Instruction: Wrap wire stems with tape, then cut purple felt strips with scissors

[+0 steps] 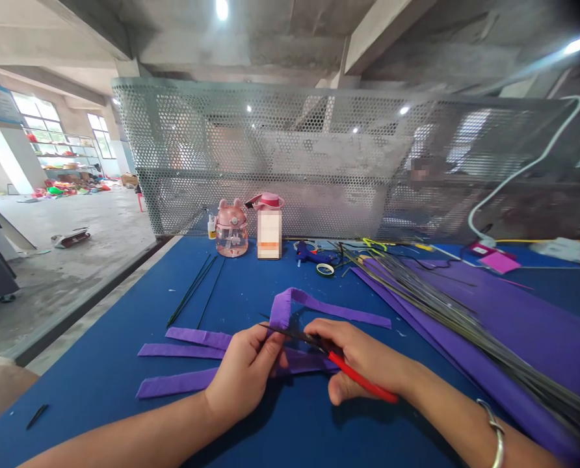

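A purple fabric-like strip (pixel 281 309) is pinched between the fingers and thumb of my left hand (pixel 241 370); it stands up from the fingertips, folds over and trails right along the table. My right hand (pixel 368 357) is wrapped around scissors with red handles (pixel 358 377). Their dark blades lie across the lower end of the held strip, close to my left fingertips; whether they cut into it I cannot tell. More purple strips (pixel 177 383) lie flat beneath and to the left of my left hand, partly covered by it.
On the blue table (pixel 163 429) are thin dark wires (pixel 192 289), a pink-lidded bottle (pixel 232 227), a phone-like screen (pixel 269 234), a blue glue gun (pixel 314 255) and a tape roll (pixel 325 270). At right, long wires (pixel 436 305) lie over purple sheets (pixel 528 305). A perforated metal panel (pixel 270 156) stands behind.
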Demonstrator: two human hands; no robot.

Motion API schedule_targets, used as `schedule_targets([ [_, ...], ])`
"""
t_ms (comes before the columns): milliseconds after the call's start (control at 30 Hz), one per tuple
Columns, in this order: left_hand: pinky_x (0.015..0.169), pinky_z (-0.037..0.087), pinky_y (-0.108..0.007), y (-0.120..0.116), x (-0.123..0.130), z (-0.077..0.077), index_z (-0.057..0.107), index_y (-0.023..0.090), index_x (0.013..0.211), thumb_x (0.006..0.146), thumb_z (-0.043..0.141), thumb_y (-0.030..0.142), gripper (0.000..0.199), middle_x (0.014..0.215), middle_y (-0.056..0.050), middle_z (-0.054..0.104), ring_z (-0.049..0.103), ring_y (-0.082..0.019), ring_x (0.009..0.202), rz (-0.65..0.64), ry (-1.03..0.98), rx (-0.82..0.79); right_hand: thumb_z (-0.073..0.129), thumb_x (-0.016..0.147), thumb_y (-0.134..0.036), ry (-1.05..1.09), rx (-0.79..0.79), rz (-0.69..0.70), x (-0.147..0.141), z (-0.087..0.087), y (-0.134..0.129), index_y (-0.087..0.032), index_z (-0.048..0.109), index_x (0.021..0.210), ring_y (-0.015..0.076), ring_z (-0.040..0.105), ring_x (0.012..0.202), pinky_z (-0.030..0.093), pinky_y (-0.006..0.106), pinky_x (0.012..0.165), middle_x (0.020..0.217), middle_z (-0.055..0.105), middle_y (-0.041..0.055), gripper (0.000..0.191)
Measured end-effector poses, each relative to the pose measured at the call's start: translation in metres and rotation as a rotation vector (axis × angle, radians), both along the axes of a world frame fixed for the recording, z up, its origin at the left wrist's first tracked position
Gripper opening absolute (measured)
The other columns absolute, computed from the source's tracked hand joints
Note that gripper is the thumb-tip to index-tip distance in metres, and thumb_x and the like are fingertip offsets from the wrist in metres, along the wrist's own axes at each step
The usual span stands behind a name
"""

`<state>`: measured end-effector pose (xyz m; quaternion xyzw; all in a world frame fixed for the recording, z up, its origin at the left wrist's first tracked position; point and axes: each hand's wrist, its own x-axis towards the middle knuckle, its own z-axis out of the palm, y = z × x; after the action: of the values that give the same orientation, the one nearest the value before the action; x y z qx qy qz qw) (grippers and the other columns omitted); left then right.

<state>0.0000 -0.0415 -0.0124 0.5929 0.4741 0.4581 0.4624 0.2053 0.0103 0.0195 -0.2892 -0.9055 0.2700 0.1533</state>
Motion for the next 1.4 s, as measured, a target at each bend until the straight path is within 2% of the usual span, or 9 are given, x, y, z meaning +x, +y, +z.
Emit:
schedule_targets([
  [167,0.052,0.032,-0.022,-0.0002,-0.0013,-0.0001,0.055,0.015,0.062,0.089,0.041,0.045,0.042,0.054,0.002,0.046,0.041,-0.009,0.052,-0.034,0.036,0.042,0.063,0.061,-0.071,0.045,-0.069,0.021,0.0005,0.0015,-0.0003,-0.017,0.052,0.082,0.0107,0.03,0.061,0.029,0.022,0.052,0.073,0.039,-0.0027,0.059],
  [367,0.052,0.033,-0.021,-0.0007,-0.0024,-0.0024,0.056,0.015,0.063,0.089,0.041,0.043,0.041,0.055,0.001,0.049,0.042,-0.009,0.052,-0.044,0.034,0.049,0.064,0.074,-0.054,0.024,-0.058,-0.02,-0.0033,0.0064,-0.0043,-0.016,0.052,0.077,0.0099,0.035,0.06,0.032,0.021,0.052,0.071,0.043,-0.002,0.04],
  [533,0.051,0.033,-0.021,-0.0021,-0.0019,-0.0009,0.056,0.015,0.064,0.088,0.043,0.041,0.038,0.055,0.001,0.051,0.042,-0.009,0.051,-0.021,0.047,0.05,0.064,0.077,-0.045,0.036,-0.071,-0.035,-0.0031,0.005,-0.0038,-0.015,0.054,0.079,0.0091,0.038,0.059,0.034,0.02,0.052,0.072,0.047,-0.0015,0.032],
  [900,0.049,0.034,-0.02,-0.0023,-0.0013,0.0039,0.056,0.015,0.065,0.087,0.045,0.041,0.037,0.055,0.001,0.053,0.043,-0.008,0.05,-0.017,0.029,0.027,0.061,0.081,-0.038,0.032,-0.107,-0.065,-0.0025,0.0027,-0.0032,-0.016,0.056,0.079,0.0081,0.036,0.053,0.032,0.019,0.049,0.068,0.047,-0.0026,0.022],
  [1033,0.047,0.033,-0.019,-0.0024,-0.0008,0.0036,0.056,0.015,0.072,0.087,0.046,0.043,0.033,0.06,0.001,0.057,0.044,-0.008,0.05,-0.035,-0.018,-0.017,0.061,0.08,-0.037,0.022,-0.057,-0.086,-0.0013,0.002,-0.0011,-0.016,0.055,0.078,0.0088,0.037,0.056,0.032,0.02,0.051,0.069,0.048,-0.0021,0.022],
  [1167,0.046,0.033,-0.019,-0.0005,-0.0001,0.0041,0.057,0.015,0.078,0.086,0.047,0.043,0.031,0.06,0.001,0.057,0.044,-0.008,0.049,-0.023,-0.039,-0.045,0.062,0.08,-0.04,0.008,-0.011,-0.083,-0.0003,0.0014,-0.0007,-0.017,0.055,0.088,0.0099,0.039,0.058,0.034,0.02,0.053,0.074,0.051,-0.0009,0.025],
  [1333,0.047,0.033,-0.019,0.0003,0.0006,0.0055,0.054,0.016,0.069,0.086,0.046,0.042,0.033,0.056,0.002,0.053,0.043,-0.007,0.049,0.009,-0.054,-0.007,0.074,0.064,-0.051,-0.04,0.044,-0.068,0.0001,0.0046,-0.0021,-0.018,0.052,0.098,0.0131,0.042,0.066,0.039,0.023,0.06,0.084,0.051,0.0007,0.052],
  [1400,0.047,0.033,-0.019,-0.0003,0.0003,0.0051,0.054,0.016,0.067,0.087,0.046,0.042,0.034,0.055,0.002,0.052,0.043,-0.007,0.049,0.006,-0.045,0.007,0.074,0.062,-0.054,-0.061,0.043,-0.067,-0.0002,0.0061,-0.0029,-0.018,0.051,0.098,0.0143,0.044,0.07,0.04,0.024,0.063,0.086,0.051,0.0014,0.056],
])
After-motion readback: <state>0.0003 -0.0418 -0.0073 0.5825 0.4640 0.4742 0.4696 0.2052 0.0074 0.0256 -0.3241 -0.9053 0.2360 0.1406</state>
